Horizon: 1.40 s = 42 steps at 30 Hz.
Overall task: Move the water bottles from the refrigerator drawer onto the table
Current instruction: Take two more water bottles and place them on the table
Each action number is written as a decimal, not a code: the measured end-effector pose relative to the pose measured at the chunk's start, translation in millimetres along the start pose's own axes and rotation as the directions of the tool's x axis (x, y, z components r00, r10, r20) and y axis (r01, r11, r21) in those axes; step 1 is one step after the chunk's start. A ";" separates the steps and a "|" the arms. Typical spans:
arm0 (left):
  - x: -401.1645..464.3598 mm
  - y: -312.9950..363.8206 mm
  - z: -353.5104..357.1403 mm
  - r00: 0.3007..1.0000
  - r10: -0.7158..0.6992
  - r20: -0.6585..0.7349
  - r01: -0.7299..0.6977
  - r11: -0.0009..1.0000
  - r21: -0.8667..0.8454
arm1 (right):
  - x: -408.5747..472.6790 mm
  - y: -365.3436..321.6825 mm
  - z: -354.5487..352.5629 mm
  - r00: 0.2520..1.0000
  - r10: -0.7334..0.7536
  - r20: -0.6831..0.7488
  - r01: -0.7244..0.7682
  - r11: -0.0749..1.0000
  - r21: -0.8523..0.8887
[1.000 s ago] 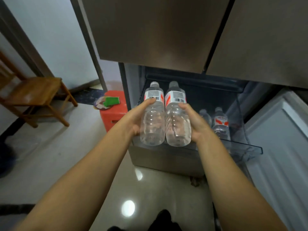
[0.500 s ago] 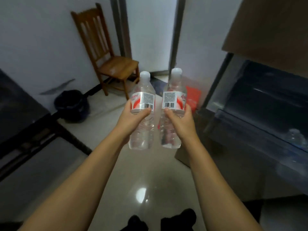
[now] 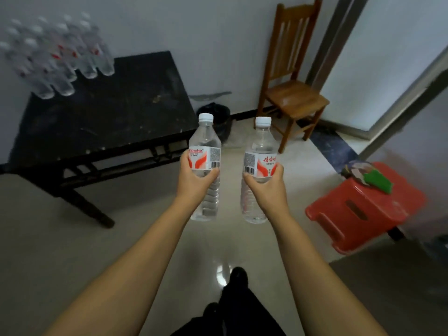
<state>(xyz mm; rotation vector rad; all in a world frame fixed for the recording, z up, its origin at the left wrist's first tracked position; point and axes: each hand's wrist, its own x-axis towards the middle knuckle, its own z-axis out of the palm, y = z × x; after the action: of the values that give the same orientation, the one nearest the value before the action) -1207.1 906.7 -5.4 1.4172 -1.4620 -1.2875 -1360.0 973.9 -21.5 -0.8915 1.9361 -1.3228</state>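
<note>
Change: fridge and drawer aren't seen anymore, the view has been swung round to the table (image 3: 104, 112), so the carry looks about half done, judging by the bare floor left to cross.
Far left: a blurry bunch of bottles (image 3: 60, 57) is already parked on the table's far left corner; lots of bare dark top is left nearer.
Left hand (image 3: 194, 183): wrapped firmly round the left bottle (image 3: 205, 151) at label height, held upright, well off the near right table edge.
Right hand (image 3: 265, 186): curled tight round the right bottle (image 3: 260, 156), also upright, a gap kept between the two.
Behind: a black bin (image 3: 218, 117) and a wooden chair (image 3: 291, 93) by the wall, not in the path.
Right: a red stool (image 3: 363, 209) well clear.
Obstacles: none spotted really, only the table's near edge to be cleared.
</note>
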 end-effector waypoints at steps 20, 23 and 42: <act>126.4 7.6 -73.6 0.880 -0.241 -0.410 0.182 0.967 -0.178 | 156.5 -70.8 144.1 0.876 -0.177 0.449 0.212 0.977 -0.030; 150.5 1.8 -96.9 0.860 -0.267 -0.436 0.194 0.960 -0.203 | 167.7 -81.7 178.1 0.858 -0.186 0.478 0.223 0.975 -0.021; 380.0 -26.8 -280.4 0.919 -0.252 -0.304 0.196 0.959 -0.202 | 269.0 -155.8 417.4 0.917 -0.067 0.392 0.105 0.992 -0.076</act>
<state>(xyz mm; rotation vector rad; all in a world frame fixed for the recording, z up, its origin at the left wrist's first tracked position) -985.8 488.9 -16.4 1.6290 -0.9683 -1.2080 -1155.0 495.6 -32.9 -1.1996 1.6724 -1.0105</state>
